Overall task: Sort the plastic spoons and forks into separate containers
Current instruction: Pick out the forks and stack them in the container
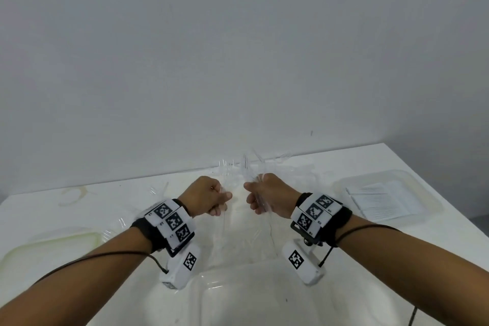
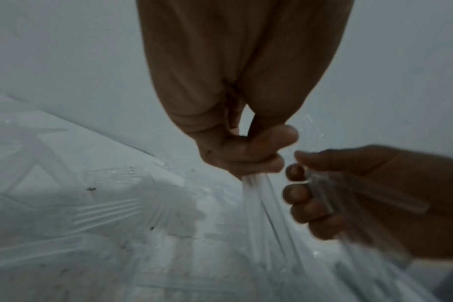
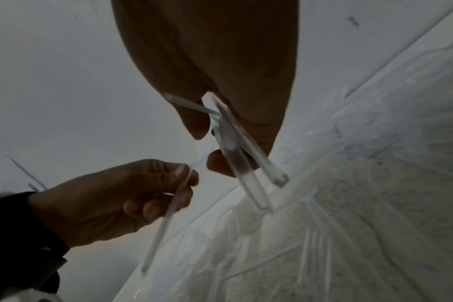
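Note:
Both hands hover side by side over a loose pile of clear plastic cutlery (image 1: 246, 235) on the white table. My left hand (image 1: 221, 200) pinches one clear utensil by its handle (image 3: 168, 214), which hangs down from the fist (image 2: 246, 153). My right hand (image 1: 255, 200) grips a small bundle of clear utensils (image 3: 246, 163) whose handles stick out below the fingers (image 2: 297, 204). Whether the held pieces are spoons or forks is not visible. More clear cutlery (image 1: 254, 164) lies at the table's far edge.
A translucent tray (image 1: 53, 246) lies at the left. A clear tray (image 1: 428, 193) at the right holds white sheets. A clear container (image 1: 211, 299) sits at the near edge. A grey wall rises behind the table.

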`<state>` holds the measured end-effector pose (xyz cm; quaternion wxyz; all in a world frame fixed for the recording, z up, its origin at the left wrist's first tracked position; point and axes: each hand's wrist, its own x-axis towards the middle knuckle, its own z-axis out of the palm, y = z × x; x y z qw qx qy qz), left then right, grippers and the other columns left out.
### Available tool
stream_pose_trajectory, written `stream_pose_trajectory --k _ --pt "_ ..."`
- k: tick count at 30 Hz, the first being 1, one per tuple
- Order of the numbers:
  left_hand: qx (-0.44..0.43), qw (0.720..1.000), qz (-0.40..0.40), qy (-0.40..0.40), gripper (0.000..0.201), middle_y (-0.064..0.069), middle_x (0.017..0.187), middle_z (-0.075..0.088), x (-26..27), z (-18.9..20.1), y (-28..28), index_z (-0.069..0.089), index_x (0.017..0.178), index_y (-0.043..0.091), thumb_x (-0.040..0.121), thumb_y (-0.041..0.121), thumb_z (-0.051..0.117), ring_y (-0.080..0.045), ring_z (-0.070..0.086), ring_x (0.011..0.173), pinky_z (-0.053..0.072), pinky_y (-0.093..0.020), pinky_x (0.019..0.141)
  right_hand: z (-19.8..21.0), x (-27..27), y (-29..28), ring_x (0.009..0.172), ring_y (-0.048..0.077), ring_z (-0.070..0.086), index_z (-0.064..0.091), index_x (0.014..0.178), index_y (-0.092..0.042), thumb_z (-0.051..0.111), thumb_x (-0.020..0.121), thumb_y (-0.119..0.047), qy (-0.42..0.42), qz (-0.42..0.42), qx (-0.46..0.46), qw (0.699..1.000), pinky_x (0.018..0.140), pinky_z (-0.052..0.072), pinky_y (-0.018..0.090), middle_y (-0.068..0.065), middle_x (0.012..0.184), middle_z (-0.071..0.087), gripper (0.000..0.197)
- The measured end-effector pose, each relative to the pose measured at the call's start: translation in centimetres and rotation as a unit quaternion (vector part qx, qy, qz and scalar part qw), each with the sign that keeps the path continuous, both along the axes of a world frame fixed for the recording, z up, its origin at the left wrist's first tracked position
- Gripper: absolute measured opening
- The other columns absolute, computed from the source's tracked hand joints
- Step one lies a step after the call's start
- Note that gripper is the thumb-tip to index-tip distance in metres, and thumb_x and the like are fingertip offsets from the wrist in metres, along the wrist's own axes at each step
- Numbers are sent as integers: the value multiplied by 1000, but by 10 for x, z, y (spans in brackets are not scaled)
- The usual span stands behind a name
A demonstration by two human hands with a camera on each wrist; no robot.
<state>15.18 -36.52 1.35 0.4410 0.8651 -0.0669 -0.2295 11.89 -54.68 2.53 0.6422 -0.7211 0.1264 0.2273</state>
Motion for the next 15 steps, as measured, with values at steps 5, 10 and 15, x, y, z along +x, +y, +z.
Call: stream_pose_trajectory --k 5,10,15 --pt "-117 992 47 -4 17 -22 72 66 -22 25 4 58 81 -4 93 9 61 -23 67 56 60 -39 75 11 -12 22 64 27 62 38 125 1 45 102 -18 -10 1 85 996 58 56 33 18 80 63 31" --pt "-132 988 77 4 25 -11 64 56 -44 26 -3 53 70 2 94 -6 47 -22 68 56 55 -45 83 13 -35 42 65 32 64 46 121 11 46 101 -18 -36 12 98 994 62 59 40 20 91 58 35" --pt "-110 992 66 -4 30 -13 60 60 -63 29 -3 61 63 0 87 -12 45 -20 63 52 59 -42 77 12 -51 49 53 26 55 48 114 10 43 100 -17 -31 -11 70 997 54 55 36 17 69 53 31"
